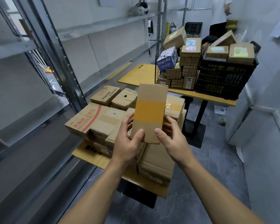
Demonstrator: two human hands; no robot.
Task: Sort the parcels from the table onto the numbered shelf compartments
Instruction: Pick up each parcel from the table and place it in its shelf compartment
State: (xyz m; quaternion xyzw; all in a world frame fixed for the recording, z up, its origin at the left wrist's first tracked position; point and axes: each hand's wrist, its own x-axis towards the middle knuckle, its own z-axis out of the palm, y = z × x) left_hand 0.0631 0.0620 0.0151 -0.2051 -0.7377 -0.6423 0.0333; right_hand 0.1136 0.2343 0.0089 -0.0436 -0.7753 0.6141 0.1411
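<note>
I hold a narrow cardboard parcel [149, 110] with a wide band of yellow tape upright in front of me. My left hand [128, 141] grips its lower left edge, thumb on the front face. My right hand [171, 139] grips its lower right edge the same way. Below it, a pile of cardboard parcels [103, 117] covers a small yellow table [89, 156]. The metal shelf unit [44, 50] runs along my left with bare grey boards; I cannot make out any compartment numbers.
A second yellow table [136, 75] farther back bears a wire basket [176, 73] and a black plastic crate [225, 80], both full of parcels. A person [220, 12] stands at the far right. White panels [265, 126] line the right side. A headset [139, 8] lies on an upper shelf.
</note>
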